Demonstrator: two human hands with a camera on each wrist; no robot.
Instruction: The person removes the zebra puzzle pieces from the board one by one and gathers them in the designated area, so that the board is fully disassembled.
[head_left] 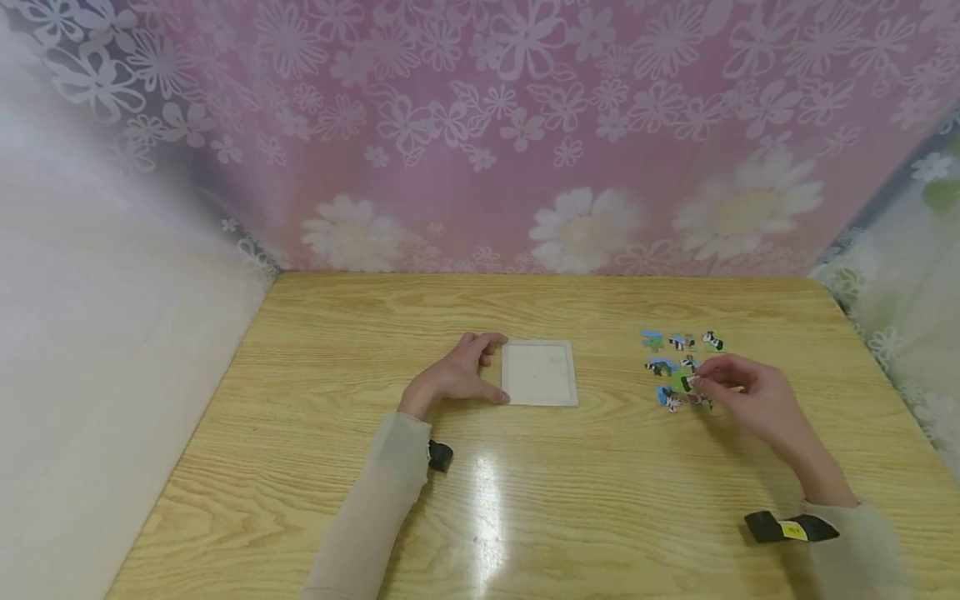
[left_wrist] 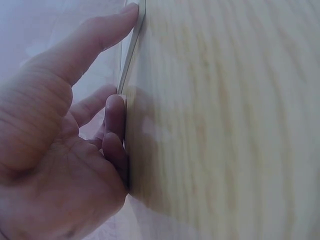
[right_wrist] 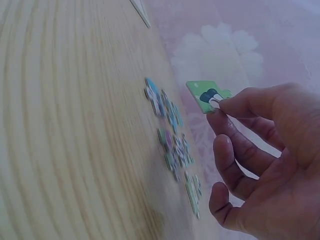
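Observation:
A square white puzzle tray [head_left: 538, 373] with a raised rim lies flat on the table. My left hand [head_left: 461, 371] holds it by its left side, thumb at the near corner and forefinger at the far one. That thumb [left_wrist: 112, 31] touches the rim in the left wrist view. To the right, my right hand [head_left: 753, 398] pinches a green jigsaw piece [right_wrist: 204, 95] with a dark and white picture between thumb and fingertips, raised off the table. Several other jigsaw pieces [head_left: 652, 340] lie beneath and beyond it, some partly hidden by the hand.
The wood-grain table [head_left: 360, 325] runs back to a pink flowered curtain [head_left: 465, 167]. A white sheet [head_left: 112, 292] hangs along the left side, and another flowered cloth [head_left: 900, 275] along the right. Bare wood lies between the tray and the loose pieces.

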